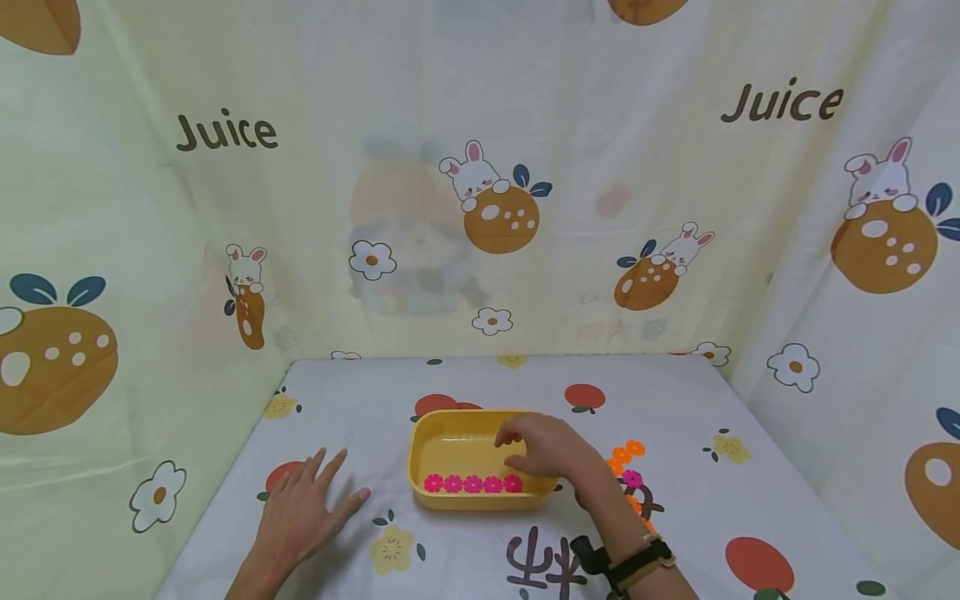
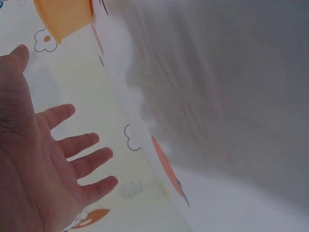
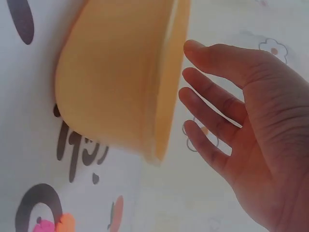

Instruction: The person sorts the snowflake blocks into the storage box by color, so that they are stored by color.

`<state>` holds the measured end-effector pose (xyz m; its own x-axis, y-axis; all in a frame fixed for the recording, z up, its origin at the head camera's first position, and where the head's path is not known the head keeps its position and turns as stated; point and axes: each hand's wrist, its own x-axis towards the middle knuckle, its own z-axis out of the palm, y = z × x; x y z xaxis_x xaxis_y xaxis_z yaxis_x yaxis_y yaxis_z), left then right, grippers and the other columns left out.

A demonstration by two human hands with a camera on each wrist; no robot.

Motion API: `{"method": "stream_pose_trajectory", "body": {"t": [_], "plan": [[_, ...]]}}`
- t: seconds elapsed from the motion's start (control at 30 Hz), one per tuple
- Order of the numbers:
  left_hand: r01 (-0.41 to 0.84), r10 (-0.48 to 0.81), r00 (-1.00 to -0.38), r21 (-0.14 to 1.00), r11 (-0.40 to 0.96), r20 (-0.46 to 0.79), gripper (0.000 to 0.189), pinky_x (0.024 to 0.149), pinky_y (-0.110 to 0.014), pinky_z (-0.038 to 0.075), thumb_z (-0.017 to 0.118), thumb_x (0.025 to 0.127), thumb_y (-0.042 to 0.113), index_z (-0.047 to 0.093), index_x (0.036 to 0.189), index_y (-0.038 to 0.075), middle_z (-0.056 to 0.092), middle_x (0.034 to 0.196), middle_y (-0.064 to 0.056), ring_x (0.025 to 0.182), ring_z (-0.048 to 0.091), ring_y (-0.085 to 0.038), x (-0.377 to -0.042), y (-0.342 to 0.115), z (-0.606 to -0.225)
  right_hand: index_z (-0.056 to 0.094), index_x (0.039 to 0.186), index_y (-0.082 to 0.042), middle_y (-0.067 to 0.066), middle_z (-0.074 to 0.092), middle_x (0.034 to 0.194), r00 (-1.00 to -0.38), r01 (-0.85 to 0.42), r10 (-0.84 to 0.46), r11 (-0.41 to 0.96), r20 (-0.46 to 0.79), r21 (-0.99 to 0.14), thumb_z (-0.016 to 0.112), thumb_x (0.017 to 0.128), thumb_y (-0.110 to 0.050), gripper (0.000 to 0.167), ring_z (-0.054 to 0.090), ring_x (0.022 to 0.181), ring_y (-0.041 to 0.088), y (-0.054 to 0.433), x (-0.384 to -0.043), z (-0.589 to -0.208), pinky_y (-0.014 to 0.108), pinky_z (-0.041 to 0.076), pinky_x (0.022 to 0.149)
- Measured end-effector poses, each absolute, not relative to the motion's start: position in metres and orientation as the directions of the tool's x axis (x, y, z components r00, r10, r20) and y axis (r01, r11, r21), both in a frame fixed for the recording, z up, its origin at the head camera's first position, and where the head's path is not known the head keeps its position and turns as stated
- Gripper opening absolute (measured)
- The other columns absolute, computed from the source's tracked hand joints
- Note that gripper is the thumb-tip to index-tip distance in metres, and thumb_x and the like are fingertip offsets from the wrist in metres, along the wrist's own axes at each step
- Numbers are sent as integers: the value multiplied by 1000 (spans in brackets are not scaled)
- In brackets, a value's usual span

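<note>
A yellow plastic tray (image 1: 457, 450) stands mid-table. Inside, several pink flower-shaped pieces (image 1: 472, 484) form a row along the near side. Over the tray's right part hovers my right hand (image 1: 546, 446), its fingers bent loosely; nothing shows between them. In the right wrist view that hand (image 3: 251, 106) is beside the tray's rim (image 3: 166, 96), thumb and fingers apart. My left hand (image 1: 303, 508) is left of the tray with fingers spread and holds nothing. The left wrist view shows its palm (image 2: 38, 159) and spread fingers, with a corner of the tray (image 2: 67, 17) above.
Right of the tray, partly behind my right forearm, lie several orange flower-shaped pieces (image 1: 622, 456) and a magenta one (image 1: 632, 479). A printed cloth (image 1: 660, 542) covers the table. Patterned curtains (image 1: 420, 108) hang at the back and both sides.
</note>
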<state>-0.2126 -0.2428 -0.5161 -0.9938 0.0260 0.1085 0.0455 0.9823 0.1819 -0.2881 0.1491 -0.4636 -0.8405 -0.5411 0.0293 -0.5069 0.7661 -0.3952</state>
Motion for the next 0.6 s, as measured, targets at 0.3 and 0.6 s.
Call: {"method": "stream_pose_trajectory", "body": {"t": [0.3,0.6], "plan": [[56,33,-991,176,983,128,87,114,-75,40,62,98,72,52,160,13,46,161,-31,145,47,-56,-212,-244,-516,78,116,-13,6,73,112,-860,-493,-501,769,95,-407,85,93,-20,25,69,109,29,170,-288,-454,47,61,95],[48,31,-994,167,985,105,89,117,-74,37,61,97,74,50,161,13,45,162,-30,145,46,-55,-214,-243,-516,78,117,-13,4,75,114,-886,-452,-447,775,124,-441,86,93,-18,26,68,109,25,200,-283,-451,45,63,93]]}}
